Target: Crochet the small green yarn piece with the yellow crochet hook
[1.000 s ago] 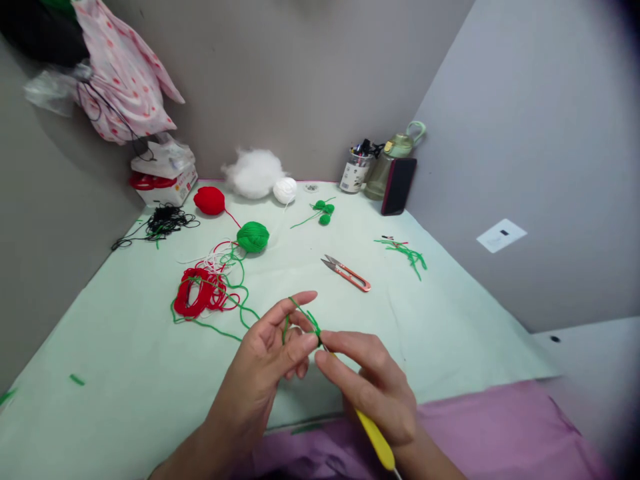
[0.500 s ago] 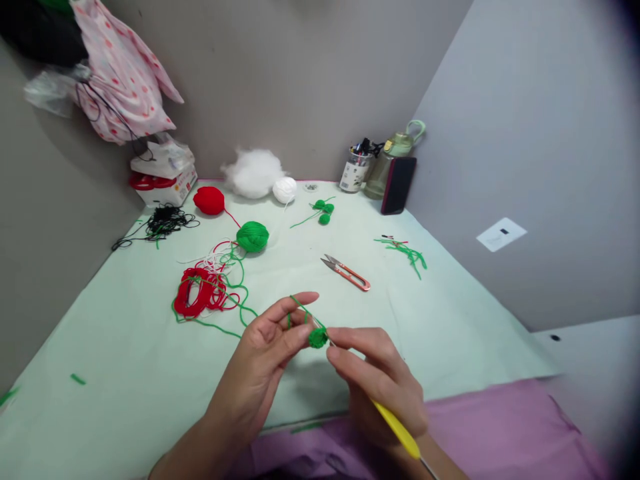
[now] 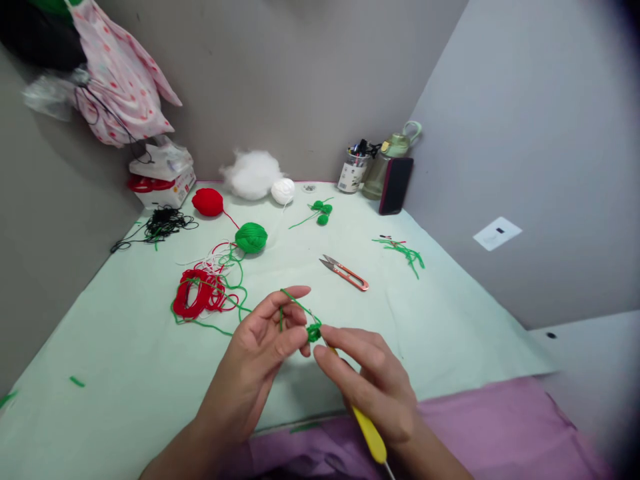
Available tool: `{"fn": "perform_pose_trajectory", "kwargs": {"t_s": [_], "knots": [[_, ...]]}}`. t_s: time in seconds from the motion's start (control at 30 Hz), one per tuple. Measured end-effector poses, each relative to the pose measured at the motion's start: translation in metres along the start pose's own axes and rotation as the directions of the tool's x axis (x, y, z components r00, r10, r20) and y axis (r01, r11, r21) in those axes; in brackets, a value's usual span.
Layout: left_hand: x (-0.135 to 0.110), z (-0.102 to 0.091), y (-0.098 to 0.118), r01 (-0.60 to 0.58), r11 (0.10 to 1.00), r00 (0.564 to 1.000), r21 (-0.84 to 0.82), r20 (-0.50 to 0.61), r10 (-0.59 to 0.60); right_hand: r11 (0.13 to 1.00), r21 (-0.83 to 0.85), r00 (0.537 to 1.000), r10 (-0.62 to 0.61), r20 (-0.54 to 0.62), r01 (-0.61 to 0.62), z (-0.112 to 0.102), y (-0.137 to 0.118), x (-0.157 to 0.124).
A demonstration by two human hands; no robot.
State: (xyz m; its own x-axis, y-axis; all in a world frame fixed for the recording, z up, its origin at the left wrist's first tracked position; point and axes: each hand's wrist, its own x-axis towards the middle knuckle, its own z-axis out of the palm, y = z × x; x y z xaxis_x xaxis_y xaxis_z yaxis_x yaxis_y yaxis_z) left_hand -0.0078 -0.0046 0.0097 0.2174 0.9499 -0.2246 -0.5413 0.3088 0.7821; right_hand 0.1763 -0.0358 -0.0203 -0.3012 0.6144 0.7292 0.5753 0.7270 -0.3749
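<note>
We're pinching a small green crochet piece [image 3: 313, 333] in our left hand [image 3: 267, 343], green yarn [image 3: 300, 305] looping over its raised finger, while our right hand [image 3: 373, 380] is gripping a yellow-handled hook [image 3: 370, 433]. The piece is sitting between both hands, above the surface [image 3: 450, 333], with scissors [image 3: 346, 277] lying beyond.

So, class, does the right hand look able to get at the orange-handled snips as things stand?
Probably yes: the snips lie just beyond the right hand, with nothing visible between them. But that hand holds a yellow-handled hook, so it would likely need to shift its grip first.
</note>
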Motion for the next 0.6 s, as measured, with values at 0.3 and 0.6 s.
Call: {"fn": "perform_pose_trajectory", "kwargs": {"t_s": [0.3,0.6], "knots": [[0.001,0.001,-0.007,-0.094,0.979,0.994,0.179,-0.044,0.104,0.995,-0.018,0.993,-0.095,-0.067,0.094,0.005,0.005,0.006],[-0.002,0.01,-0.007,0.214,0.974,0.976,-0.077,0.046,-0.211,0.997,-0.023,0.995,-0.077,-0.068,0.076,0.011,0.008,0.0]]}}
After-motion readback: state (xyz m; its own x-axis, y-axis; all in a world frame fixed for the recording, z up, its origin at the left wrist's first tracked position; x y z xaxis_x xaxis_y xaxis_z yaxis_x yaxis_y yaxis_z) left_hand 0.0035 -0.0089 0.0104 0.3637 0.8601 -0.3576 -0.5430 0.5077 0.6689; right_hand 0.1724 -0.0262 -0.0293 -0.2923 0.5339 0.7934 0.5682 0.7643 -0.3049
